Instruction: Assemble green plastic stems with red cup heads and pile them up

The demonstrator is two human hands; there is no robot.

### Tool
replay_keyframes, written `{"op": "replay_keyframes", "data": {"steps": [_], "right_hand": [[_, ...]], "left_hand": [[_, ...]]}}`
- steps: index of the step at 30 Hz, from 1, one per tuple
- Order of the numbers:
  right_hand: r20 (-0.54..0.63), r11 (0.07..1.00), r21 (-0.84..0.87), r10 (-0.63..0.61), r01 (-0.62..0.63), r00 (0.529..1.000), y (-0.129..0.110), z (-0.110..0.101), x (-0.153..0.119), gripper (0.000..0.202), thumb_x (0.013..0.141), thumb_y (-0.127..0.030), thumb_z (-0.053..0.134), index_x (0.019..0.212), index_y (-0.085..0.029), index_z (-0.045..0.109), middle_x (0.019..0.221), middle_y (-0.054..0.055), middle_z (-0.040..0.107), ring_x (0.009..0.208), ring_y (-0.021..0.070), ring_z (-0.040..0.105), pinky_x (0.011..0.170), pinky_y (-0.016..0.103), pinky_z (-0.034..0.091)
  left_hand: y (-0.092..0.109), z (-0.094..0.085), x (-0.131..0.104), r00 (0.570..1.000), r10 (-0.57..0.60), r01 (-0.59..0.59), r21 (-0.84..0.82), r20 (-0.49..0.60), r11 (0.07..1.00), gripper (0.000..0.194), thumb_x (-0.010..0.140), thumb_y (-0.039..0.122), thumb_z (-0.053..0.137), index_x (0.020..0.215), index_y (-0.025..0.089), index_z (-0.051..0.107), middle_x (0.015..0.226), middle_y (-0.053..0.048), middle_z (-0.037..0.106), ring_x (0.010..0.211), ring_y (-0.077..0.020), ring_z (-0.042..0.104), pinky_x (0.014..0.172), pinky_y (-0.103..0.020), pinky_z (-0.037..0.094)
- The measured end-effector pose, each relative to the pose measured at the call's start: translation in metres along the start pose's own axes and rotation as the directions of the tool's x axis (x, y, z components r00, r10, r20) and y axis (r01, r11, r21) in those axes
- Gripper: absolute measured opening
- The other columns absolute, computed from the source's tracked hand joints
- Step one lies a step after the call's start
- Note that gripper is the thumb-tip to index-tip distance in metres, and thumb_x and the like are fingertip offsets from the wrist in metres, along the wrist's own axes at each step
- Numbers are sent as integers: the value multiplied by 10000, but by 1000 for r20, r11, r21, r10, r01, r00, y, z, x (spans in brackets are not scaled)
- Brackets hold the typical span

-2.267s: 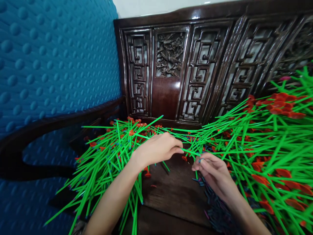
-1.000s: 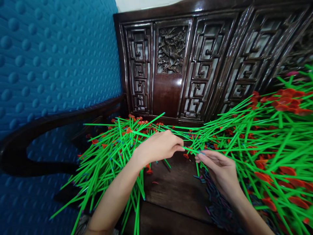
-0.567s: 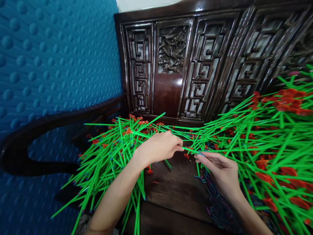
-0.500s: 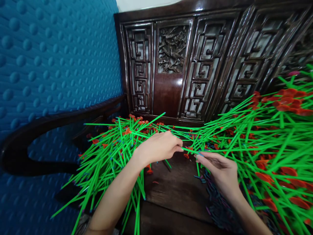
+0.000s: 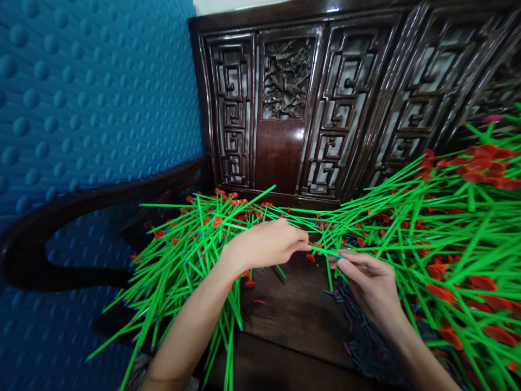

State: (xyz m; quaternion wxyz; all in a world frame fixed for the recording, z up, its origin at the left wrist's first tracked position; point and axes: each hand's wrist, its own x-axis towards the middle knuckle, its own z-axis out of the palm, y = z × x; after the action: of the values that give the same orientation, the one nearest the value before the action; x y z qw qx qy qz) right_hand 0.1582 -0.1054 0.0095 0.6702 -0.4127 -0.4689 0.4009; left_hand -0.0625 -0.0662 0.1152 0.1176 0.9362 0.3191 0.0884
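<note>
Between my two hands stretches a thin green stick [image 5: 324, 251], held nearly level. My left hand [image 5: 274, 241] comes from the left and pinches it, fingers closed. At its other end my right hand [image 5: 368, 274] is closed with thumb and fingertips around a small blue tip [image 5: 342, 257]. A pile of green sticks with orange suction cups [image 5: 175, 271] lies beneath and left of my left arm. Under my right hand is a heap of small dark blue and purple pieces [image 5: 368, 342].
A larger pile of green sticks with orange suction cups [image 5: 459, 233] fills the right side. All lie on a dark wooden seat [image 5: 280, 320] with a carved back [image 5: 280, 157]. A curved armrest [image 5: 61, 212] and a blue studded surface [image 5: 89, 98] are at left.
My left hand has shifted slightly right along with the stick. The right hand has also moved a little right, its thumb now closer over the blue tip.
</note>
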Motion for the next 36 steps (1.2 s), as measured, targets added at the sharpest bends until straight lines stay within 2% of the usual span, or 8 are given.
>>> {"op": "replay_keyframes", "data": {"steps": [3,8,11,15,22,26,31,36], "right_hand": [[-4,998,-64,-27,27,1000,0,2,-2,249,561,-419,937,712,-268,808,756,56,775,631,203,723,593,291,620],[33,975,-185,-121,125,992,0,5,-3,177,598,-365,919,693,-270,804,729,47,772,694,232,744,663,314,638],[2,991,-88,-103,102,995,0,4,-3,208,573,-378,938,669,-264,792,708,45,770,637,224,746,611,291,639],[10,994,32,-103,103,995,0,2,-2,208,574,-339,945,669,-251,783,728,42,778,629,218,756,607,254,640],[84,961,-176,-202,214,976,-1,3,-5,125,663,-258,875,762,-238,803,722,30,776,615,206,749,617,247,644],[85,920,-265,-277,289,957,-2,5,-6,91,659,-265,862,709,-237,793,686,25,766,607,222,743,599,281,645],[94,874,-298,-373,384,923,1,7,-8,84,669,-196,841,701,-249,785,663,-4,758,609,195,738,606,237,627],[145,891,-301,-310,340,940,1,9,-11,90,730,-206,808,809,-247,805,747,11,781,604,185,738,604,227,619]], "left_hand": [[-1,0,-1,1000,-6,5,26,24,1000,196,985,212,512,932,184,699,777,-21,705,711,-165,634,614,-255,370],[-1,-3,-1,1000,6,-6,24,16,1000,171,949,144,540,932,186,705,843,-24,732,792,-178,665,663,-257,395],[-1,-2,0,999,44,-44,-40,-1,998,194,968,146,505,951,177,696,768,-7,704,685,-137,623,605,-236,362],[-2,0,3,998,65,-65,-89,-5,994,192,991,196,496,930,176,677,591,36,578,524,-101,499,530,-225,295],[-1,-3,-2,1000,12,-12,10,-10,1000,177,967,160,531,966,205,703,848,-10,737,770,-165,658,644,-245,386],[-1,-5,-3,999,23,-23,-9,-30,1000,187,956,148,549,963,210,726,888,-8,751,809,-162,674,704,-249,434],[2,-2,-1,997,37,-39,-27,-66,999,171,958,181,570,991,233,729,896,-2,749,824,-163,681,721,-254,459],[3,-5,-4,998,-27,31,66,-64,997,164,950,180,580,1006,238,722,915,-12,754,882,-202,699,726,-287,462]]}}
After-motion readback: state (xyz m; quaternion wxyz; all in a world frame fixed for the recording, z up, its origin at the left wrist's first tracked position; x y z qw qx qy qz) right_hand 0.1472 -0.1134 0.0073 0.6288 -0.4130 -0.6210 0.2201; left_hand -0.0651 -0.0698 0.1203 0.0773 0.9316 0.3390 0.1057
